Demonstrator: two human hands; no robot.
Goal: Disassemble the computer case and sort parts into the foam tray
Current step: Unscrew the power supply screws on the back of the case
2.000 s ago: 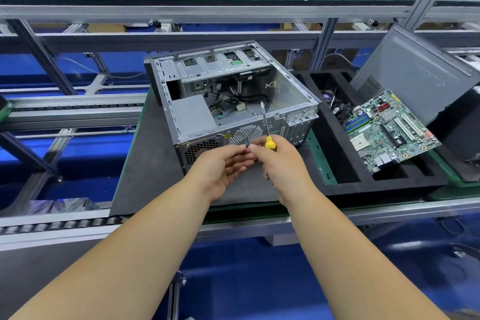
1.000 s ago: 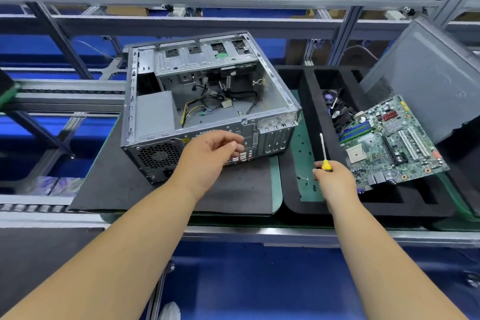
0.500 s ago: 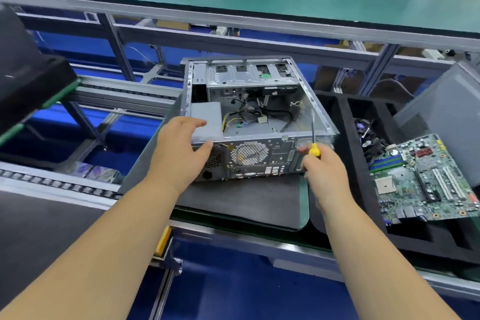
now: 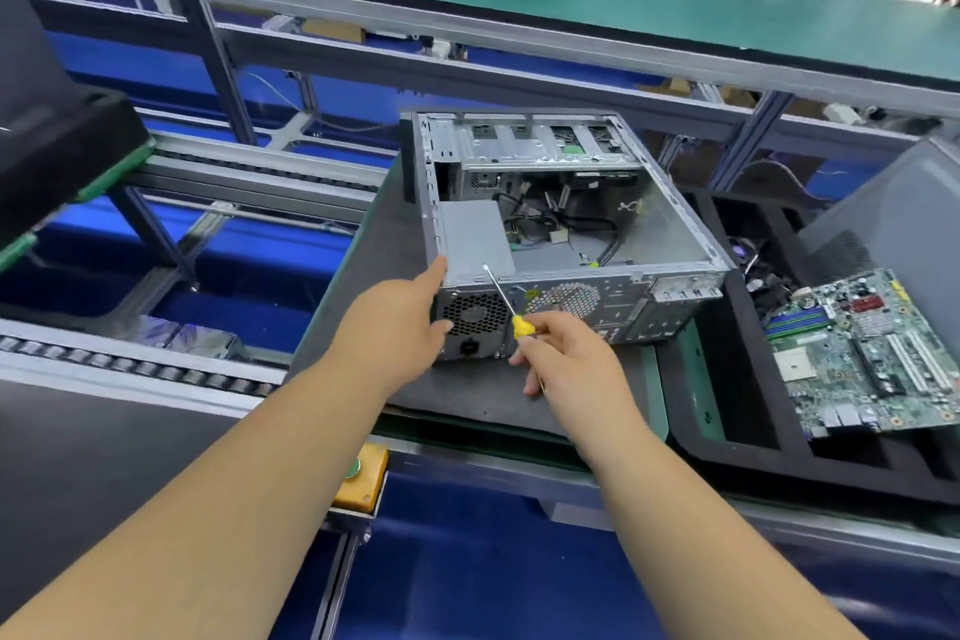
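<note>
The left hand (image 4: 400, 322) is spread against the near left corner of the computer case (image 4: 561, 224), thumb on the rear panel and forefinger pointing up along the left edge, bracing it on the dark mat (image 4: 363, 276). Just beside it, the right hand (image 4: 569, 359) pinches the yellow handle of a small screwdriver (image 4: 506, 299), whose tip points up toward the top rear edge near the power supply (image 4: 475, 237) (still seated in its corner). The step in hand looks like freeing the power supply's rear screws; the next move calls for seating the tip squarely in a screw head while the left hand keeps the case from sliding. Further right, the foam tray (image 4: 722, 379) already holds the motherboard (image 4: 862, 353).
</note>
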